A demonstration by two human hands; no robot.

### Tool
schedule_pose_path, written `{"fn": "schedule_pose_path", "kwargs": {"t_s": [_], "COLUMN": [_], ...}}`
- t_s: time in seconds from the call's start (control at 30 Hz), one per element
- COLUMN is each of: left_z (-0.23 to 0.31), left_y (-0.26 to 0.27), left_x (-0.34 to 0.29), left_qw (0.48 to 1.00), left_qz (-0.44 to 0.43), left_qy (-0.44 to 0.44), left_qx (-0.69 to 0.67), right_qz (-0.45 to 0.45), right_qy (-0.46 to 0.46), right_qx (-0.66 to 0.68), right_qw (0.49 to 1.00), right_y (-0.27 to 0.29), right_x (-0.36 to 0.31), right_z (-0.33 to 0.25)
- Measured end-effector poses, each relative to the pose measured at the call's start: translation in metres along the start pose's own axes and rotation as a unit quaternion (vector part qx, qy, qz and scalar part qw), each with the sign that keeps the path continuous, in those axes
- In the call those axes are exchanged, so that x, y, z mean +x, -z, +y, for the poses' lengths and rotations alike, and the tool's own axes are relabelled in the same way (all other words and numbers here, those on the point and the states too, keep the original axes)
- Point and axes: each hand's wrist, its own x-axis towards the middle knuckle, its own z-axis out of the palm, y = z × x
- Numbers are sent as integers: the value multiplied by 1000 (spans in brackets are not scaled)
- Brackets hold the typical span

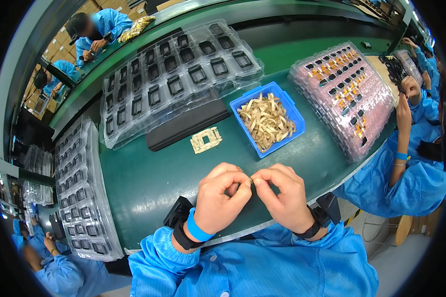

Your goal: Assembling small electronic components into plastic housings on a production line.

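Left hand (223,195) and right hand (281,190) both pinched closed, meeting on a tiny tan piece (251,180) between them; long axis unreadable. Blue bin (282,144) of strips (265,119) straight ahead, nearer right.

No lettering, labels or numbers can be read on the green workbench (148,185) or its clear plastic trays (100,198); toward four o'clock, a yellow-and-black striped marking (353,217) crosses the floor (384,255).

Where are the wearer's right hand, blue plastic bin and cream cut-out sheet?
Wearer's right hand (285,194): head view, back of hand.
Blue plastic bin (284,143): head view, near rim.
Cream cut-out sheet (198,143): head view, left part.
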Motion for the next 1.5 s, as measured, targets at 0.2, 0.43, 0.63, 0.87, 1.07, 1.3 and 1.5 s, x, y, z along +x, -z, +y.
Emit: {"fn": "schedule_pose_path", "kwargs": {"t_s": [0.2, 0.43, 0.63, 0.87, 1.07, 1.3, 1.5], "left_z": [5, 7, 5, 3, -2, -6, -11], "left_y": [-1, -1, -2, 1, 4, 9, 13], "left_x": [-1, -1, -2, -3, -5, -1, 2], "left_qw": [999, 999, 999, 998, 1000, 999, 994], "left_qz": [-4, 4, 35, 34, 8, -23, -67], "left_qy": [35, 50, 1, -32, -23, -27, 29], "left_qx": [-26, -16, 20, 30, 5, -22, -85], "right_qz": [25, 47, 37, -1, -28, -44, -57], "right_qy": [34, 104, 132, 100, 48, -26, -98], "right_qx": [-41, -104, -124, -87, -43, 28, 104], "right_qw": [998, 988, 983, 991, 998, 998, 988], "right_y": [0, -6, -8, -7, -5, -3, 10], "right_x": [0, -3, -4, -3, -4, -3, 0], "right_z": [2, 3, 0, 0, -2, -3, -5]}}
